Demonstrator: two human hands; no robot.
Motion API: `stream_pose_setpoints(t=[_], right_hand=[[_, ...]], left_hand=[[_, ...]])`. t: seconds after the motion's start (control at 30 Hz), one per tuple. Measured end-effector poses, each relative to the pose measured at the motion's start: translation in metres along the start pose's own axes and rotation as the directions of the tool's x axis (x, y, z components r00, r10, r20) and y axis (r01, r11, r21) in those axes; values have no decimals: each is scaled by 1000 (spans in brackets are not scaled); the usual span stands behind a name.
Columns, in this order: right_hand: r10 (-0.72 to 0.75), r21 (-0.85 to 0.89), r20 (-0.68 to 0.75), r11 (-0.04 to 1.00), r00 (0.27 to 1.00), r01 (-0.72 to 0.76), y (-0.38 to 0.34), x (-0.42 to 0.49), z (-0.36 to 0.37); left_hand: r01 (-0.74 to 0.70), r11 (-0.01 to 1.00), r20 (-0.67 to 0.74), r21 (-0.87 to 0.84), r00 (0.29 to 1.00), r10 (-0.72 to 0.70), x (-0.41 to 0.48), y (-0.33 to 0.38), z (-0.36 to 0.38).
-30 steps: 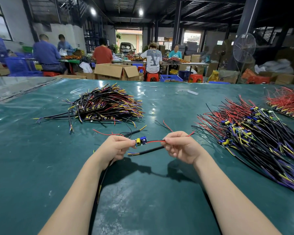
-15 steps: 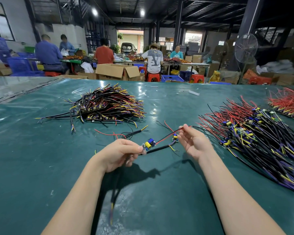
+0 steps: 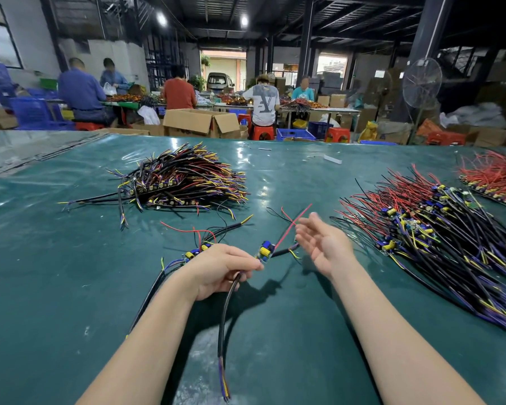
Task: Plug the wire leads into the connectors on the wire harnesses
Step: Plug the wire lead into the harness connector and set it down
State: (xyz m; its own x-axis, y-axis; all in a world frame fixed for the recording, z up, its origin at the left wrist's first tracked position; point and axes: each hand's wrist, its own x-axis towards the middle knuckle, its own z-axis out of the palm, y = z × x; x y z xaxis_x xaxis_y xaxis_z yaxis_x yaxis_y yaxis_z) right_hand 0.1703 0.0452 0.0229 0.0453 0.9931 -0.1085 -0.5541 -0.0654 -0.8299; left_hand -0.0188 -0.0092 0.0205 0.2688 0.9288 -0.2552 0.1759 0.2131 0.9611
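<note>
Wire harness pinched at fingertips of left hand, black cable hanging below. Right hand open, empty, just beside red lead. Advised: steady connector, insert lead straight.

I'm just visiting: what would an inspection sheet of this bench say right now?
Surface: green table cover, glossy, some small scraps.
Job's things: small board with yellow and blue parts; black cable hanging from it; red lead.
Clutter: harness pile far left; larger pile right; red-wire pile far right.
Hands: left hand pinches the board's cable; right hand open, empty.
Cables: loose harness behind the left hand.
Surroundings: workers at tables, cardboard boxes, fan.
</note>
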Motion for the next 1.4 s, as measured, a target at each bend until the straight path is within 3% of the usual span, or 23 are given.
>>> stream_pose_setpoints(t=[0.13,0.37,0.63,0.83,0.93,1.03,1.13,1.2,1.27,1.33,1.4], right_hand=[[196,-329,184,936,963,-127,9,-13,13],[235,-361,108,915,966,-182,16,-15,19],[10,-243,-62,970,998,-25,16,-7,17],[-60,-17,-292,998,955,57,6,5,-1],[-76,75,-347,991,935,109,5,7,-4],[-99,130,-384,979,918,160,-3,8,-9],[-264,-176,-256,959,930,224,-2,3,-3],[-347,-541,18,785,938,301,8,-7,13],[-263,-786,332,454,906,419,23,-19,31],[-134,-847,493,154,860,509,38,-28,42],[-103,-832,543,67,834,550,46,-34,44]], left_hand=[[-25,995,-87,-100,996,16,3,-1,1],[-66,992,-137,-104,989,51,7,-4,2],[-97,995,-14,26,995,97,4,-2,5],[-5,997,128,74,992,-5,1,-4,-1],[-15,999,134,37,991,10,2,-4,-1],[-72,996,12,-54,997,73,3,-3,-3],[-183,955,-298,-235,948,109,9,-2,-8],[-261,879,-430,-400,900,72,12,-1,-10],[-321,803,-496,-502,867,37,13,-1,-12],[-366,748,-536,-554,844,17,12,-1,-13],[-391,704,-546,-593,838,6,13,-2,-14]])
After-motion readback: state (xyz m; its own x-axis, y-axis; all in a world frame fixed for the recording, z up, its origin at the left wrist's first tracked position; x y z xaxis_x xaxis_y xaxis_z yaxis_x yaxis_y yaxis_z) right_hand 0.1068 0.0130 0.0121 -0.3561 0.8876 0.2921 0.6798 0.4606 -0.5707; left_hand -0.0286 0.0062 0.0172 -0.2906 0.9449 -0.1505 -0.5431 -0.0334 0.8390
